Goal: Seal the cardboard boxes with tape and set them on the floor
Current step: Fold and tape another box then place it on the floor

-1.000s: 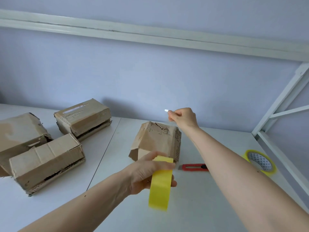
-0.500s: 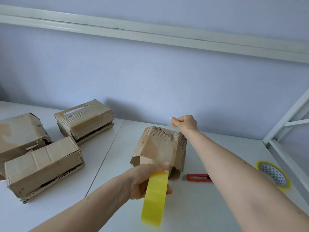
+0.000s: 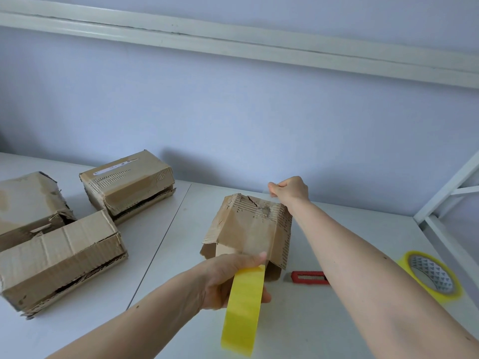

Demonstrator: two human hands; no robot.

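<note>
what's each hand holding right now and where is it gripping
The left hand grips the yellow tape roll at its upper edge. The right hand pinches the pulled-out tape end above the far edge of the box.

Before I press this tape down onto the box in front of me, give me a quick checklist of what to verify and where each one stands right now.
1. Roll held: ok, the left hand grips the yellow tape roll.
2. Tape end held: ok, the right hand pinches the clear tape end above the far edge of the box.
3. Strip lined up over the seam: cannot tell, the clear strip hardly shows.
4. Flaps flat: not ok, the near flaps splay outward and the top is torn.
5. Cutter within reach: ok, the red utility knife lies right of the box.
6. Spare roll: ok, on the table at right.
</note>
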